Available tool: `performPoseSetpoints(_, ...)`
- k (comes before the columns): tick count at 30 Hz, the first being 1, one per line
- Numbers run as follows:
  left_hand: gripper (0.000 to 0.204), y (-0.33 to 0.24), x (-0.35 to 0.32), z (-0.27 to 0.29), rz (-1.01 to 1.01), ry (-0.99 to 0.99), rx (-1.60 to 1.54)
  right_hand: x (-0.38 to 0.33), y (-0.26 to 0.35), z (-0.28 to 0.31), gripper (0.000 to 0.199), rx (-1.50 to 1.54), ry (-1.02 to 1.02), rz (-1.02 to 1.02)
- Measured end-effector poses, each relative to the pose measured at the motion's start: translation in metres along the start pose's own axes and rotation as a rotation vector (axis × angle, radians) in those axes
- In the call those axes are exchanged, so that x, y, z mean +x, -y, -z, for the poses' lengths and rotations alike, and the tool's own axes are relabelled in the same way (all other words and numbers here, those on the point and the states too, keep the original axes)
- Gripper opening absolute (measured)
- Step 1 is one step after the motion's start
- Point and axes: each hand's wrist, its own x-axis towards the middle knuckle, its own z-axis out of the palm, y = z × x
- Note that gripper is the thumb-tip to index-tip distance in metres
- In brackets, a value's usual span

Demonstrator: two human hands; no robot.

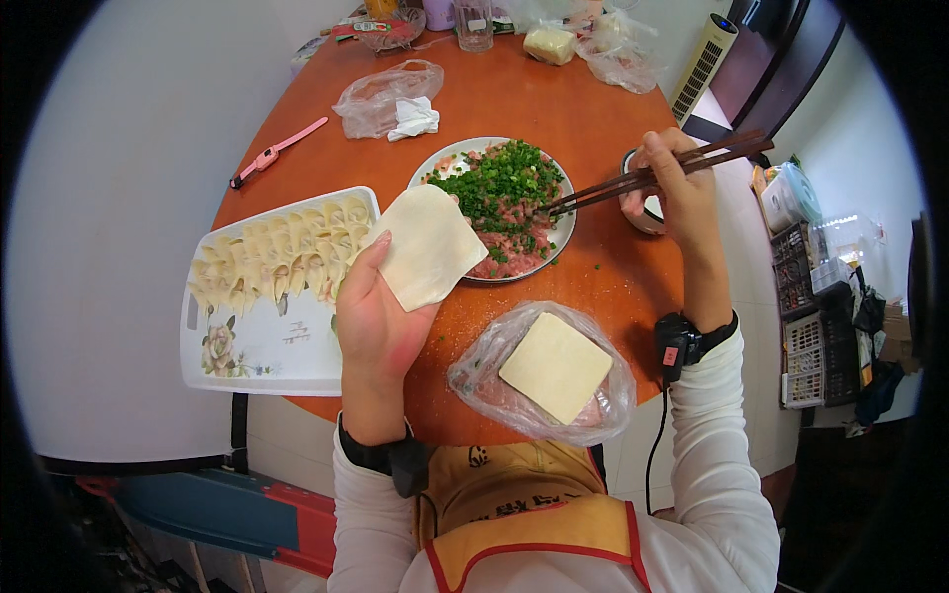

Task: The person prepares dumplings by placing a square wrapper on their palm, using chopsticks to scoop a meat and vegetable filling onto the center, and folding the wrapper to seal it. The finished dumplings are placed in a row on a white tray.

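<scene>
A square dough wrapper [427, 247] lies across the fingers of my left hand [381, 316], the thumb pressing on its near left edge. My right hand [677, 188] grips a pair of dark chopsticks [633, 182], whose tips reach into the filling [506, 198] of minced meat and chopped green onion. That filling sits on a white plate [453, 150], partly hidden behind the wrapper. Close to my body, a stack of square wrappers [556, 368] rests on a clear plastic bag [484, 368]. To the left, a white flowered tray [287, 371] holds rows of folded dumplings [282, 247].
Behind my right hand stands a small bowl [647, 217]. Farther back on the wooden table [514, 99] are a pink wristwatch [277, 155], a crumpled plastic bag [386, 94], a white tissue [413, 118] and a glass [474, 28]. Crates [803, 356] stand at the right.
</scene>
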Motion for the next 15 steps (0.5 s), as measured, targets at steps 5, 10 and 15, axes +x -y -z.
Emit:
performPoseSetpoints(5, 0.048, 0.0, 0.001, 0.002, 0.001, 0.023, -0.021, 0.001, -0.001, 0.003, 0.025, -0.105, -0.068, 0.01)
performPoseSetpoints(10, 0.048, 0.001, 0.0, 0.001, -0.01, 0.021, 0.003, -0.002, -0.012, -0.012, 0.027, -0.202, -0.044, -0.079)
performPoseSetpoints(15, 0.047, 0.001, 0.001, 0.003, -0.002, 0.057, 0.004, -0.001, -0.009, -0.01, 0.027, -0.071, -0.012, -0.109)
